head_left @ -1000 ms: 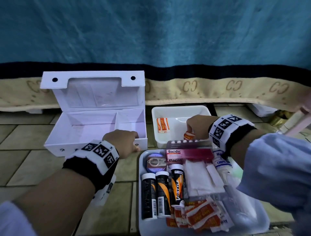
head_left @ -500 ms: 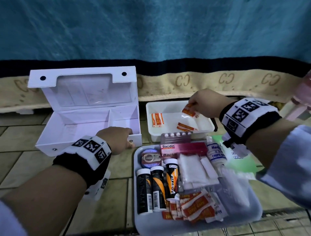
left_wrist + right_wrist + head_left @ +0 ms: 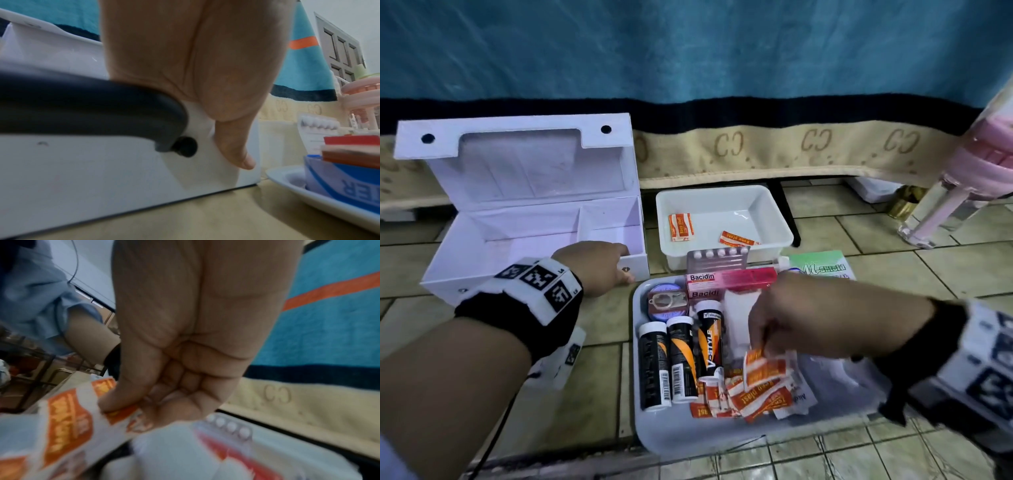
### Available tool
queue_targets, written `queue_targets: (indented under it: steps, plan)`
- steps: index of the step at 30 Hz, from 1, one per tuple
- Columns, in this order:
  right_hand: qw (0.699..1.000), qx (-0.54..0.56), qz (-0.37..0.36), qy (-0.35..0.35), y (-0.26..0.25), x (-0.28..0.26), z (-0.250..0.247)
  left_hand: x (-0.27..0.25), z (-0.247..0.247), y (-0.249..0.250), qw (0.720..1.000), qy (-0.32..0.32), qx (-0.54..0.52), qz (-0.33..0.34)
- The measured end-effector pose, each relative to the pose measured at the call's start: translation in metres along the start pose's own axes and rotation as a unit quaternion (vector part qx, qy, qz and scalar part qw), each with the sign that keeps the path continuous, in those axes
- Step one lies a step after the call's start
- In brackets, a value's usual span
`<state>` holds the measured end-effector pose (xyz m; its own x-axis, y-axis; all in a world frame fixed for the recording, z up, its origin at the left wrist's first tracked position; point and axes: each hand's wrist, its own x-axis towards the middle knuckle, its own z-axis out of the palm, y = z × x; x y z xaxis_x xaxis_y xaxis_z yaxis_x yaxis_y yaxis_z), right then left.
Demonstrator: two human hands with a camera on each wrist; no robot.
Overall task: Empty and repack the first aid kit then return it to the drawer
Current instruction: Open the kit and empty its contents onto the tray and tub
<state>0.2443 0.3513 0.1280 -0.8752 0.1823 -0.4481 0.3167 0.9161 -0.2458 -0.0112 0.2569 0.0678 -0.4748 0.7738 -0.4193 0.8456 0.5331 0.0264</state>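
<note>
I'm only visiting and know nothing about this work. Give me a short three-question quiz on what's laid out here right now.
1. True or false: the white first aid box stands open and holds nothing visible.
2. How many orange plaster packets lie in the small white tub?
3. What does the right hand pinch: A) a plaster packet, B) a black tube, C) the Bacidin carton?

Key: 1 true. 2 two. 3 A. The left hand grips the box's front wall.
</note>
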Motion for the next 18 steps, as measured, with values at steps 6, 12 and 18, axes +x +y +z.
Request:
queue_targets:
  steps: [6,12,18]
  plan:
    - [0.989,-0.127,0.018,0.073,-0.006,0.004,0.031,0.000,0.001,0.000,1.000,0.000,-0.005,-0.005]
    - [0.970,-0.043,0.134,0.201,0.016,0.024,-0.034,-0.001,-0.002,0.002,1.000,-0.009,-0.011,-0.001]
    - [0.967,-0.123,0.196,0.104,0.066,0.097,-0.054,-0.002,-0.002,0.001,1.000,-0.005,-0.014,-0.006]
